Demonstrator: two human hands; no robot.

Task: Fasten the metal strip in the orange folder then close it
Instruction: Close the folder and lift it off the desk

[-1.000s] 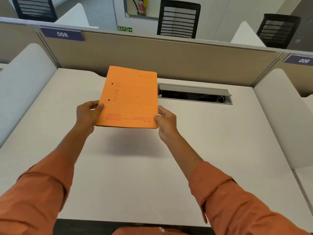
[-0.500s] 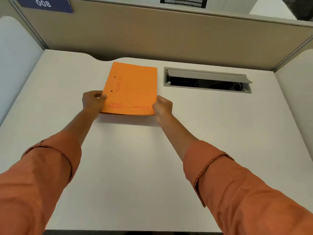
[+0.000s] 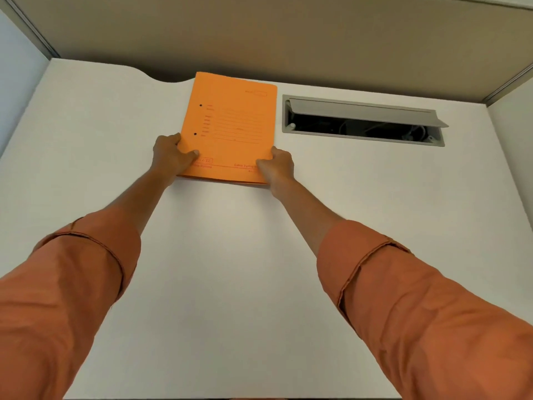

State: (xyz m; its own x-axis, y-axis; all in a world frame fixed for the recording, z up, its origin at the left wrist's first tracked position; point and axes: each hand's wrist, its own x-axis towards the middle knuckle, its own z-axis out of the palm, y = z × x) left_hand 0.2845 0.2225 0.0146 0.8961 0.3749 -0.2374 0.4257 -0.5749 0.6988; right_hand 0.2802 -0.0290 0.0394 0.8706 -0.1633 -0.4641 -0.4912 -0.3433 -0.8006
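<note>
Head view: closed orange folder (image 3: 230, 125) gripped between left hand (image 3: 170, 154) and right hand (image 3: 277, 166).

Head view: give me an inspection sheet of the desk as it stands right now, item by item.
Surface: white desk, bare apart from the folder.
Job's things: orange folder shut, printed cover up, lying at the far side of the desk; two punched holes near its left edge; metal strip not visible.
Clutter: nothing seen.
Grippers: left hand grips the folder's near left corner, thumb on the cover; right hand grips the near right corner.
Cables: some wiring dimly visible inside the open cable hatch, right of the folder, apart from it.
Surroundings: beige partition behind the desk; white side dividers at both ends.
</note>
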